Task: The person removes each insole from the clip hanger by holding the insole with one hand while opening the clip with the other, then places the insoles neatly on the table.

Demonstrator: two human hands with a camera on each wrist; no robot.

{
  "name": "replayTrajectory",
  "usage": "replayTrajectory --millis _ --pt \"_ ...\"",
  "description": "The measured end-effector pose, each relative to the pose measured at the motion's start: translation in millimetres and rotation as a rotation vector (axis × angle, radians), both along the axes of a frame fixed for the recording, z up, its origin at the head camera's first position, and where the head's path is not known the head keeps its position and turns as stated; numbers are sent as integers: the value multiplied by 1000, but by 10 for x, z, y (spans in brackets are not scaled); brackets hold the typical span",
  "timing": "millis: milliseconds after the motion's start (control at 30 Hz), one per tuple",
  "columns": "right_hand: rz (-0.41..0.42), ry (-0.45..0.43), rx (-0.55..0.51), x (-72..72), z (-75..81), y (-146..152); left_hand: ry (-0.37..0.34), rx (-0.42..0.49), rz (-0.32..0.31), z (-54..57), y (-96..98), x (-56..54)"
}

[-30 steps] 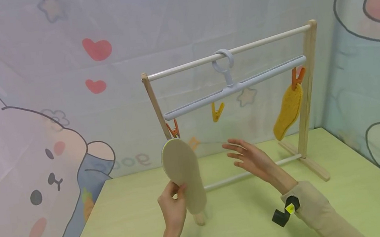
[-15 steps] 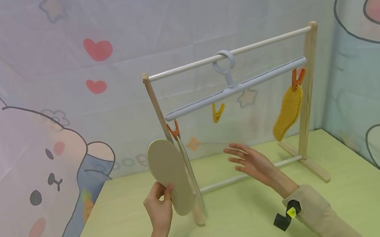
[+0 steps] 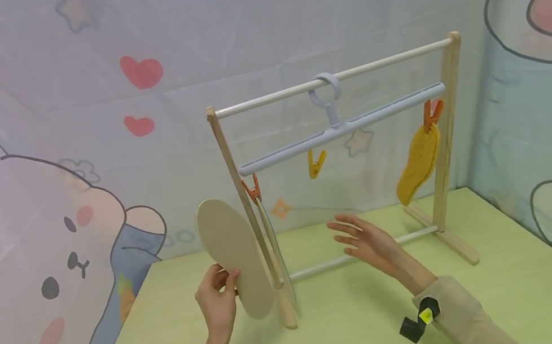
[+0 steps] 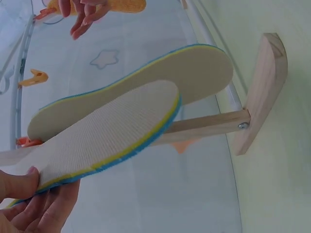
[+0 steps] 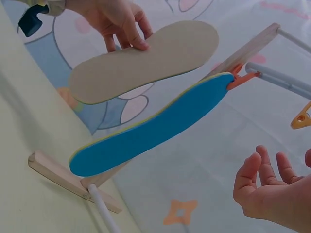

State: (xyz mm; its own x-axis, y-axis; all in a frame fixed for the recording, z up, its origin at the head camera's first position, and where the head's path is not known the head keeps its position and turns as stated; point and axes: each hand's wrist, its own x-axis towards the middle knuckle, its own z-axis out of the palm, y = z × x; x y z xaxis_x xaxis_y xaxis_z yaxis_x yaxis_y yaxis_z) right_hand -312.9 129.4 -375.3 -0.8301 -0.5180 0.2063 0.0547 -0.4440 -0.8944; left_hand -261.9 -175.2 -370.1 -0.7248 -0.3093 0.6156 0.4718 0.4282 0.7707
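My left hand [image 3: 218, 303] pinches a beige insole [image 3: 234, 250] by its side edge, left of the rack. In the left wrist view this insole [image 4: 112, 126] shows a yellow and blue rim. A second insole [image 5: 150, 128], blue on one face and beige on the other, hangs from an orange clip [image 3: 253, 189] at the hanger's left end. My right hand [image 3: 368, 244] is raised in front of the rack with fingers spread and nothing in it. At the hanger's right end, another orange clip [image 3: 432, 114] bears a yellow insole [image 3: 418, 166].
A pale hanger [image 3: 342, 128] hooks over the top bar [image 3: 386, 62] of a wooden rack. From its middle hangs a yellow clip [image 3: 316, 163] with nothing in it. The rack's feet [image 3: 448, 246] stand on the light green table [image 3: 170, 320], before a cartoon-printed cloth.
My left hand has carried its insole leftward, away from the insole on the left clip, which now shows edge-on. My right hand has sunk slightly, still spread.
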Motion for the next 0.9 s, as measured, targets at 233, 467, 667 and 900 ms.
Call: replayTrajectory --millis 233,467,667,900 --pt "32 -3 -33 20 -58 14 -192 -7 -33 29 -119 -51" --pt "47 -22 -47 40 -102 17 -374 -12 -96 -36 -213 -105" --pt "50 -57 -39 57 -124 13 -462 -20 -145 -117 -260 -135" --pt "56 -62 -44 66 -150 18 -509 12 -163 -173 -319 -161"
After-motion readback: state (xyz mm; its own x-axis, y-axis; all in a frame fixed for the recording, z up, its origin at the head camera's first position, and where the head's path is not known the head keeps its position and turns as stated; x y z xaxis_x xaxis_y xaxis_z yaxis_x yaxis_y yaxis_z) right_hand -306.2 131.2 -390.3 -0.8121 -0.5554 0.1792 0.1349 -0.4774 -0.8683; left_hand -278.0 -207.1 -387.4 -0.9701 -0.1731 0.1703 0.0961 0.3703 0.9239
